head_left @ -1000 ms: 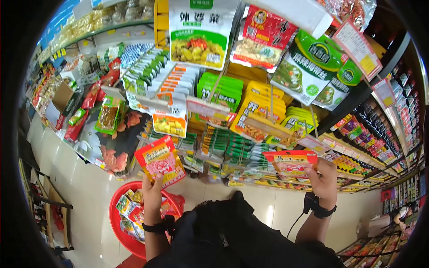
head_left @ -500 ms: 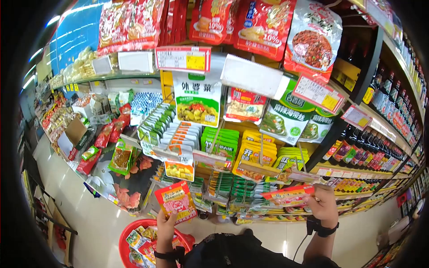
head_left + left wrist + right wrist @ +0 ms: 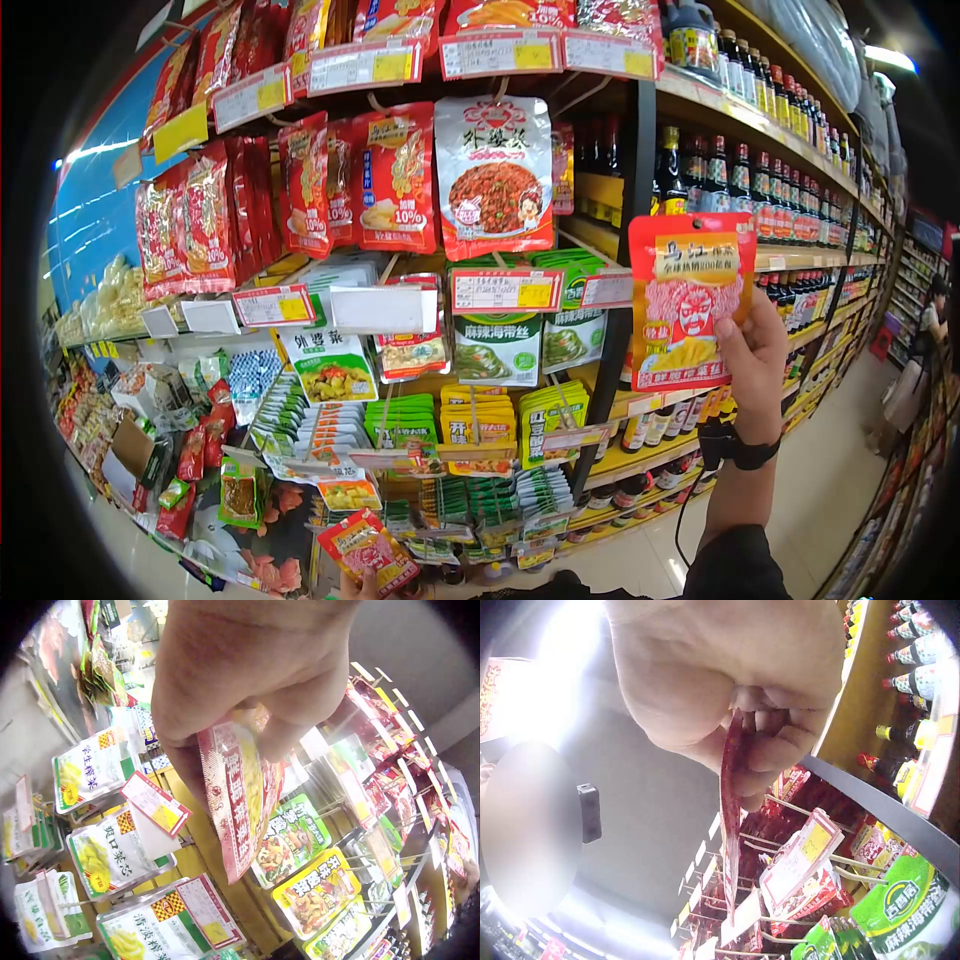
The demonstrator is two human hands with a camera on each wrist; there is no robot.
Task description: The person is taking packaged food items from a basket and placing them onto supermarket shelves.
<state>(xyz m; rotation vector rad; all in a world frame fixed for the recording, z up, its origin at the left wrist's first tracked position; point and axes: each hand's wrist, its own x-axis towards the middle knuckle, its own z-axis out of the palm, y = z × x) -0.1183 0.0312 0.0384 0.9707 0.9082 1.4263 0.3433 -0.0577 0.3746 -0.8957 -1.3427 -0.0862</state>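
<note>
My right hand [image 3: 760,355] holds up a red and orange food pouch [image 3: 690,300] with a pink face print, its front turned toward the head camera. The thumb lies on the pouch's front, and in the right wrist view the fingers curl behind its thin edge [image 3: 730,817]. Low at the bottom of the head view, my left hand [image 3: 358,586] pinches a similar red and orange pouch [image 3: 370,548], tilted. In the left wrist view this second pouch [image 3: 232,799] hangs between thumb and fingers, before the hanging packets.
Hooks ahead carry red pouches [image 3: 395,185], a white pouch [image 3: 497,190] and green packets [image 3: 497,350], with price tags [image 3: 505,292] jutting out. Sauce bottles [image 3: 740,175] line the shelves to the right. At lower left, a display table holds loose packets [image 3: 243,492].
My right hand has raised its pouch and turned the front toward the head camera. The head view has tilted up, leaving the left hand near the bottom edge and the red basket out of view.
</note>
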